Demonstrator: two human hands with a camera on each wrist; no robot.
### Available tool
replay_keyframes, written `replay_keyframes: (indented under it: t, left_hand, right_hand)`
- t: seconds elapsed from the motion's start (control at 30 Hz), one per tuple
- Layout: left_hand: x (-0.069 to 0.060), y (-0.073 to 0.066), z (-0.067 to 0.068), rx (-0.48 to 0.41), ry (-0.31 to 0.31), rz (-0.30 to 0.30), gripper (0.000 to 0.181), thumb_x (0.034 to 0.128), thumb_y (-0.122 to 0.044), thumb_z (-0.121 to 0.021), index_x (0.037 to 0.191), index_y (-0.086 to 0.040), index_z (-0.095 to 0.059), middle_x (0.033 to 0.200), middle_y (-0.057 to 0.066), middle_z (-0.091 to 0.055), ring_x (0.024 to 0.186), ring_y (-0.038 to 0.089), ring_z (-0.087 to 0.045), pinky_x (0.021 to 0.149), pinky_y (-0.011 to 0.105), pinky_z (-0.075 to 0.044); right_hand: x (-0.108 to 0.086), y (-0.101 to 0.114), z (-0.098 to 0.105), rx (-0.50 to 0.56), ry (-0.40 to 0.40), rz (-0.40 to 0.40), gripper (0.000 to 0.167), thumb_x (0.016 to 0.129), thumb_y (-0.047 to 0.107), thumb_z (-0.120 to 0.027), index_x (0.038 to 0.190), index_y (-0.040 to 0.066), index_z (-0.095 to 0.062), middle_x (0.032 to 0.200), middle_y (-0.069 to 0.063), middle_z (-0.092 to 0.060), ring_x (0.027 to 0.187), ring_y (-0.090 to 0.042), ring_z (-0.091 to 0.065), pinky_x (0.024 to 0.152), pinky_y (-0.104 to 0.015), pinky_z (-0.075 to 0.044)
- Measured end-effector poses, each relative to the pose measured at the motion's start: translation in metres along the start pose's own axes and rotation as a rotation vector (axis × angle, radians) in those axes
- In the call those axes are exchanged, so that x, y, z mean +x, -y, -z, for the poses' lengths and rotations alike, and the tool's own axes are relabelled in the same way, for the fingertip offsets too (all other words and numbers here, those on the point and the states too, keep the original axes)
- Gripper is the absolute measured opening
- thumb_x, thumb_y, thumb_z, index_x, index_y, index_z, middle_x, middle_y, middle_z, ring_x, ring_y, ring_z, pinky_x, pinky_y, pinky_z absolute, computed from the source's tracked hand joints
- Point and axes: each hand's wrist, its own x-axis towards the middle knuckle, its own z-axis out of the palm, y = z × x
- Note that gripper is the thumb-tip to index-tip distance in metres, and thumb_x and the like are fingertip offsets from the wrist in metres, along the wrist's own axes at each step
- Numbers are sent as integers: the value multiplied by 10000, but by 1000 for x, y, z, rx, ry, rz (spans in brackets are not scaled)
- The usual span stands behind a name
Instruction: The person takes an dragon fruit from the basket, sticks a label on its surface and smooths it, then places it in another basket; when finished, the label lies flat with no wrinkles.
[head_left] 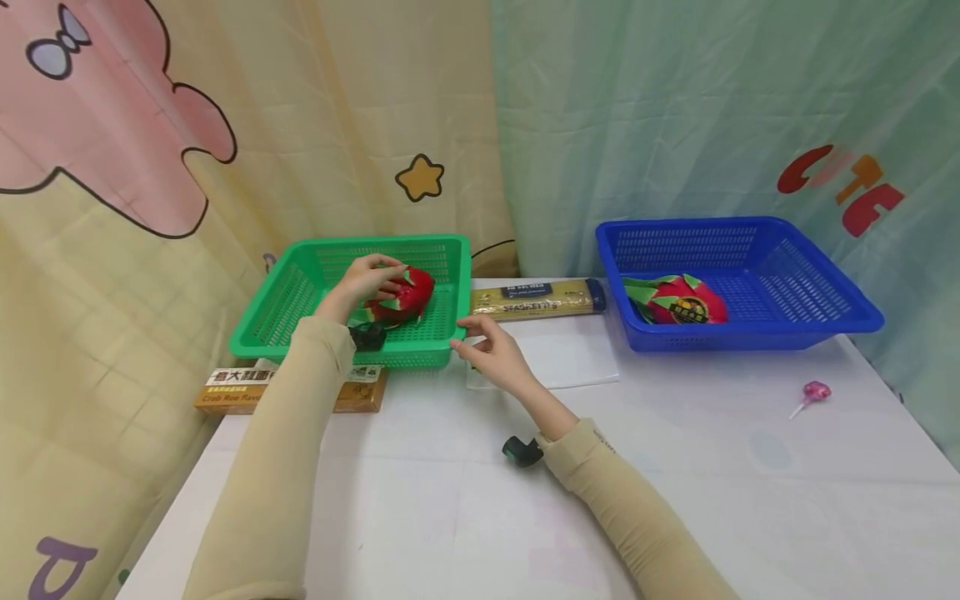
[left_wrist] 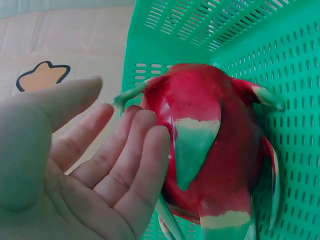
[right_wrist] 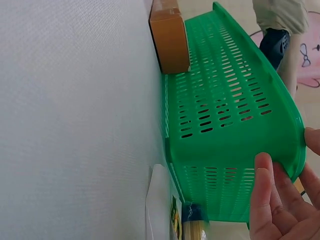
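A green basket (head_left: 420,354) stands at the back left with a red dragon fruit (head_left: 417,293) with green-tipped scales inside it. Over the fruit reaches my left hand (head_left: 367,279); in the left wrist view its loosely bent fingers (left_wrist: 150,160) lie beside the fruit (left_wrist: 220,145), and nothing is gripped. My right hand (head_left: 491,354) holds the basket's near right corner. The right wrist view has its fingertips (right_wrist: 262,162) on both sides of the green rim (right_wrist: 299,150).
A blue basket (head_left: 750,340) with another dragon fruit (head_left: 690,300) stands at the right. Between the baskets lie a spaghetti pack (head_left: 532,302) and a white sheet or bag (head_left: 577,358). A brown box (head_left: 360,398) touches the left side. A pink lollipop (head_left: 816,392) lies far right.
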Motion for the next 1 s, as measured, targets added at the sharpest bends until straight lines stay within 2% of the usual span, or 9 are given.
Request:
replay_keyframes:
  t: [0.13,0.3,0.43,0.57,0.67,0.77,0.87,1.0]
  left_hand:
    - [0,1,-3,124,7,-37,413,955,-243,-557,1288,-8,-490,1251,215,-536,1009,321,-586,825,365,-508]
    - [1,3,-6,207,-6,-96,338,968,-195,-532,1233,13,-509,1146,217,-566,890,295,-584,791,395,-496]
    - [1,4,-7,260,-59,-128,292,983,-173,-492,1205,15,-523,1108,204,-561,855,294,-580,751,397,-494]
    - [0,4,-4,270,-146,-131,275,990,-163,-471,1194,2,-555,1126,192,-564,893,307,-576,738,355,-490]
    - [-2,3,-1,242,-190,-127,280,991,-157,-464,1195,2,-572,1158,185,-562,929,283,-570,758,328,-482]
    - [-5,-2,2,176,-207,-138,292,989,-145,-460,1200,23,-573,1175,181,-558,910,233,-571,763,293,-483]
    - [-10,-13,5,57,-215,-161,302,986,-136,-465,1206,48,-560,1129,151,-560,838,162,-575,739,244,-489]
    - [-23,-35,7,-129,-213,-241,285,975,-104,-488,1182,83,-544,1004,68,-566,770,95,-579,716,189,-498]
  right_hand:
    - [0,-1,-1,6,1,5,376,908,252,-630,1253,155,-518,1158,-107,-589,832,-178,-637,681,-297,-520]
    - [-1,0,-1,19,6,15,381,908,245,-630,1257,152,-510,1134,-81,-593,831,-221,-645,663,-286,-514]
    - [-1,-1,-1,30,14,22,391,909,249,-630,1263,142,-504,1132,-90,-598,837,-255,-647,650,-280,-509]
    - [-2,-2,-1,30,21,28,390,913,254,-624,1265,142,-500,1124,-82,-607,819,-226,-648,654,-282,-510]
    - [-2,-1,-1,31,27,32,386,915,246,-621,1265,146,-493,1113,-85,-613,805,-201,-645,668,-292,-515]
    - [-2,0,-1,29,38,27,388,920,243,-616,1272,151,-481,1110,-93,-615,813,-200,-646,694,-307,-523]
    - [-2,1,2,21,65,25,408,927,259,-606,1294,154,-462,1117,-99,-608,841,-230,-650,717,-312,-525]
    - [-6,7,10,-9,134,24,463,942,271,-583,1355,129,-430,1174,-122,-583,899,-283,-638,734,-317,-523]
